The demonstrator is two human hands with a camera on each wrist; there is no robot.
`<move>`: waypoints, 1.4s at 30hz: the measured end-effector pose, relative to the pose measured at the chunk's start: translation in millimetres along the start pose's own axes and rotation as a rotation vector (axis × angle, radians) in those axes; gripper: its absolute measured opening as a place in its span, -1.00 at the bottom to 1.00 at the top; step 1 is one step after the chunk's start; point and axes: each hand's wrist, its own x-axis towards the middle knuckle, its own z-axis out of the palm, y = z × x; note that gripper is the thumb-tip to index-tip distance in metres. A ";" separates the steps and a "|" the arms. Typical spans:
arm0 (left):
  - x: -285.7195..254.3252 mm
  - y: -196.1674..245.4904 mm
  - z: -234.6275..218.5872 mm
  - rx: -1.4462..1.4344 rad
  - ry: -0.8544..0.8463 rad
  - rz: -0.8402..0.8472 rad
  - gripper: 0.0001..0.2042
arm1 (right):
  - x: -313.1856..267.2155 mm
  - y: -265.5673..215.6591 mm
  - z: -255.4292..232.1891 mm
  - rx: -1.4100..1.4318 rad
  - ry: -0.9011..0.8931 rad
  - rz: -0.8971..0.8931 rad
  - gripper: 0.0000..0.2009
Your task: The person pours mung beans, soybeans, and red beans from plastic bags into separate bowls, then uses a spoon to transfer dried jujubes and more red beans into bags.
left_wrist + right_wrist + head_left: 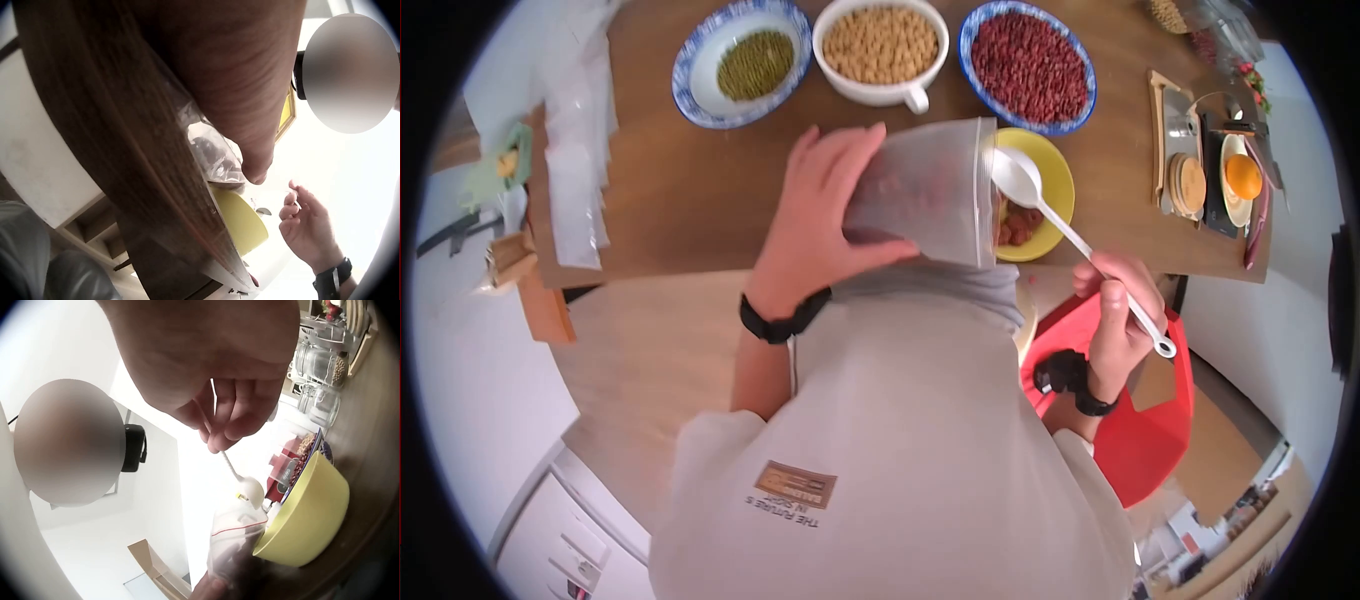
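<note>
My left hand (pixel 825 215) holds a clear zip bag (pixel 930 190) on its side, thumb at the near edge and fingers at the far edge. The bag's mouth faces right, over the yellow bowl (pixel 1055 185). Reddish-brown pieces (pixel 1020 225) show in that bowl, partly hidden by the bag. My right hand (pixel 1125 310) pinches a long-handled white spoon (pixel 1080 240) by its handle. The spoon's head (pixel 252 492) is at the bag's opening, above the bowl's rim. In the right wrist view a red zip line runs along the bag (pixel 234 540).
Along the far side stand a bowl of green beans (pixel 755 65), a white cup of tan beans (pixel 880 45) and a bowl of red beans (pixel 1030 65). Flat plastic bags (pixel 575 170) lie at left. An orange (pixel 1243 177) and glass jars (pixel 322 403) are at right.
</note>
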 end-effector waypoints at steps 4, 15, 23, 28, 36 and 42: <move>-2.0 -0.7 1.0 0.020 -0.034 0.065 0.04 | -1.3 0.7 -17.5 0.030 0.122 0.089 -0.78; 19.6 41.2 -25.6 0.210 -0.067 0.214 -0.41 | -14.8 13.0 -30.7 0.134 0.191 0.121 -0.82; 64.4 93.1 -16.7 0.468 -0.349 0.485 -0.61 | -31.1 16.6 -38.5 0.206 0.193 0.116 -0.83; 61.9 96.3 -26.8 0.463 -0.394 0.439 -0.79 | -42.8 21.0 -41.1 0.241 0.198 0.097 -0.84; -15.7 34.5 -93.6 0.248 0.326 0.222 -0.88 | -48.8 26.8 -38.7 0.245 0.197 0.138 -0.84; -40.7 27.1 -107.3 0.141 0.445 0.090 -0.89 | -42.5 31.4 -28.6 0.221 0.157 0.099 -0.82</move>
